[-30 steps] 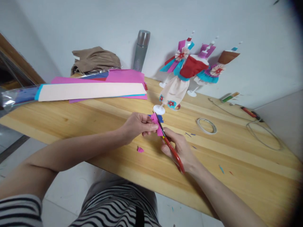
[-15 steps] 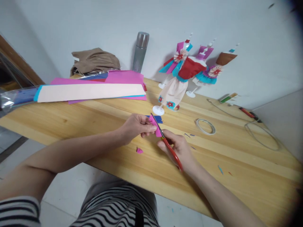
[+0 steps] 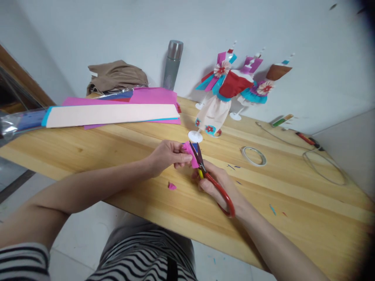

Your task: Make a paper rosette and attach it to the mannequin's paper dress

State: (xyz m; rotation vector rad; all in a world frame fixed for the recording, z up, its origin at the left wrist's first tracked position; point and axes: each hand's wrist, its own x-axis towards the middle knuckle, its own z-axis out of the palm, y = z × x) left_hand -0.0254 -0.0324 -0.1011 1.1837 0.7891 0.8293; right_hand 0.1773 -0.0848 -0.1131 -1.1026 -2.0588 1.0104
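Between the thumb and fingers of my left hand (image 3: 172, 156) is a small piece of pink crepe paper (image 3: 193, 160), its upper end crumpled. My right hand (image 3: 218, 181) grips red-handled scissors (image 3: 224, 195), whose blades are spread apart beside the pink paper's right edge. Behind the pink paper, a blue paper piece (image 3: 195, 146) lies on the table, partly hidden by the paper and the blades. A crumpled pink scrap (image 3: 172, 186) rests on the wood below my left hand.
Miniature dress forms (image 3: 211, 109) in paper clothes stand by the wall, beside a grey flask (image 3: 172, 66). Stacked coloured paper sheets (image 3: 114, 115) and a brown cloth (image 3: 118, 76) are at left. A tape roll (image 3: 253, 156), a cable (image 3: 316, 173) and small scraps (image 3: 272, 209) lie at right.
The scissor blades have gone from closed together to spread apart, and the handles have swung a little right and down. My left hand keeps the pink paper nearly in place.
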